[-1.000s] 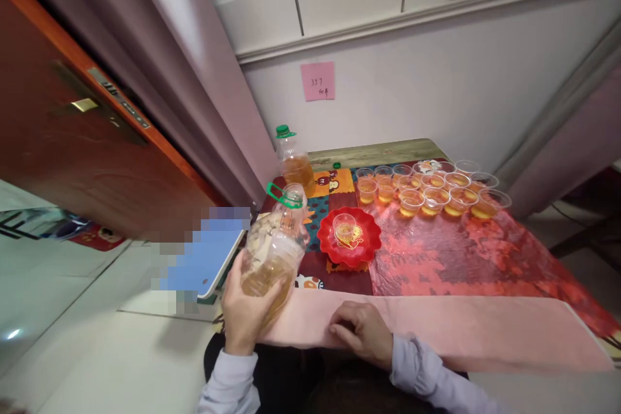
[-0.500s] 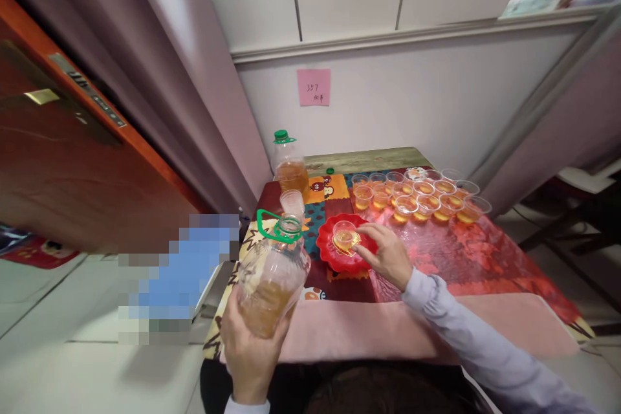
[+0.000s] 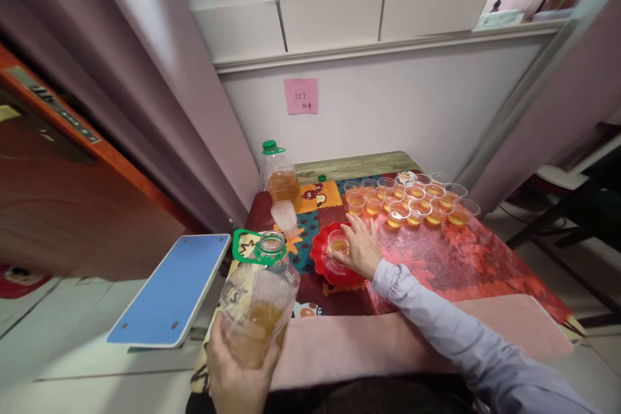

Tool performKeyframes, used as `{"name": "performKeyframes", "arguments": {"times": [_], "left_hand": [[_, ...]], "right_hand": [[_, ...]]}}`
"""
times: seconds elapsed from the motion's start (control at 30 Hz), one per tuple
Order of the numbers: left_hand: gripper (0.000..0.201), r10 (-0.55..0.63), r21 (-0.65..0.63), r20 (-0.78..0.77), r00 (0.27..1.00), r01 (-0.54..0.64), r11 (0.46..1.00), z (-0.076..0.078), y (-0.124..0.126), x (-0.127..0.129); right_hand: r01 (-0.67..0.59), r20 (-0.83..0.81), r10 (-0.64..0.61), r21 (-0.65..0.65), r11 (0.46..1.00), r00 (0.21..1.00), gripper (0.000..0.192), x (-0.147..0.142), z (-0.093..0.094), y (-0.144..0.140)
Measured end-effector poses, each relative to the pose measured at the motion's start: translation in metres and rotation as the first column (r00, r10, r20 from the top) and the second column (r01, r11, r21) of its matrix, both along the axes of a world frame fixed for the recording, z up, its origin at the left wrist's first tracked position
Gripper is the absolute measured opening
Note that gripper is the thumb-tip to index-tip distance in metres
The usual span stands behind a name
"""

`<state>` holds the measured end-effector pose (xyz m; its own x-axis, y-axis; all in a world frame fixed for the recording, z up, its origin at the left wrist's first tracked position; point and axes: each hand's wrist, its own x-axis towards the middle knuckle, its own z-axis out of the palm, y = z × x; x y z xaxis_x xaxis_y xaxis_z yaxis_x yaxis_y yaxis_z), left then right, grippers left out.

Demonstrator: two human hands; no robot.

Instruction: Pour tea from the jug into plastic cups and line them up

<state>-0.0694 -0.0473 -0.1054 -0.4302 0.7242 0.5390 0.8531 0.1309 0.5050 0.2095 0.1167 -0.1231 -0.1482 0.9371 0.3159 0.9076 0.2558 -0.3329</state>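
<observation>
My left hand (image 3: 233,369) grips a large clear bottle (image 3: 259,301) from below; it has an open mouth, a green handle ring and amber liquid in its lower part, and is held upright off the table's near left corner. My right hand (image 3: 359,249) reaches over a red scalloped plate (image 3: 323,265) and closes around a small clear cup (image 3: 338,246) of amber liquid standing on it. The fingers wrap the cup's right side.
Several filled clear cups (image 3: 412,197) stand in rows at the table's back right. A second green-capped bottle (image 3: 279,178) and an upturned empty cup (image 3: 284,215) stand at the back left. A blue board (image 3: 169,291) lies left of the table, a pink cloth (image 3: 485,330) along the near edge.
My right hand left the pink cloth, reached to the red plate and closed on the cup. The bottle in my left hand came lower and nearer. The view shifted right.
</observation>
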Motion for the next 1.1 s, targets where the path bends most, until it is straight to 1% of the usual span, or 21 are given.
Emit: {"name": "performKeyframes", "arguments": {"times": [0.13,0.3,0.43,0.5,0.6,0.67,0.7,0.8,0.9,1.0,1.1], "left_hand": [[0.115,-0.034,0.008,-0.031,0.999,0.034,0.999,-0.001,0.0,0.0],[0.115,-0.014,-0.009,-0.028,1.0,0.013,1.0,0.001,0.0,0.001],[0.117,-0.013,-0.013,-0.013,1.0,0.013,1.0,0.002,0.001,0.0],[0.117,-0.018,-0.006,-0.016,1.0,0.018,1.0,0.001,0.002,0.0],[0.118,-0.012,-0.006,-0.009,1.0,0.012,1.0,0.0,0.002,-0.001],[0.118,-0.003,-0.01,0.005,1.0,0.004,1.0,0.0,0.001,-0.001],[0.117,-0.001,-0.013,0.01,1.0,0.001,1.0,0.0,0.0,-0.001],[0.116,0.005,-0.027,0.008,1.0,-0.004,1.0,0.0,-0.001,-0.001],[0.116,0.005,-0.031,-0.005,1.0,-0.005,0.999,0.001,0.0,-0.002],[0.115,-0.01,-0.021,-0.019,1.0,0.01,1.0,0.002,0.001,-0.002],[0.116,-0.013,-0.023,-0.021,1.0,0.012,1.0,0.003,0.002,-0.002]], "right_hand": [[-0.007,0.03,0.009,-0.053,0.999,1.0,0.067,0.004,0.001,0.003],[-0.028,0.021,0.029,-0.066,0.997,0.999,0.066,0.003,0.006,0.002],[-0.051,0.008,0.052,-0.069,0.996,0.999,0.059,0.0,0.011,0.005],[-0.072,-0.004,0.072,-0.056,0.996,0.997,0.053,-0.001,0.012,0.005],[-0.135,-0.023,0.135,-0.004,0.991,0.991,0.046,-0.003,0.014,0.003],[-0.163,-0.049,0.165,0.039,0.986,0.985,0.047,-0.003,0.015,0.002],[-0.158,-0.072,0.162,0.058,0.986,0.984,0.048,-0.001,0.016,0.002],[-0.066,-0.174,0.081,0.088,0.994,0.981,0.053,0.012,0.019,0.009],[0.069,-0.251,-0.04,0.11,0.991,0.967,0.052,0.039,0.021,0.025],[0.169,-0.232,-0.129,0.161,0.972,0.964,0.05,0.07,0.018,0.042],[0.212,-0.139,-0.188,0.178,0.961,0.972,0.05,0.095,0.008,0.054]]}}
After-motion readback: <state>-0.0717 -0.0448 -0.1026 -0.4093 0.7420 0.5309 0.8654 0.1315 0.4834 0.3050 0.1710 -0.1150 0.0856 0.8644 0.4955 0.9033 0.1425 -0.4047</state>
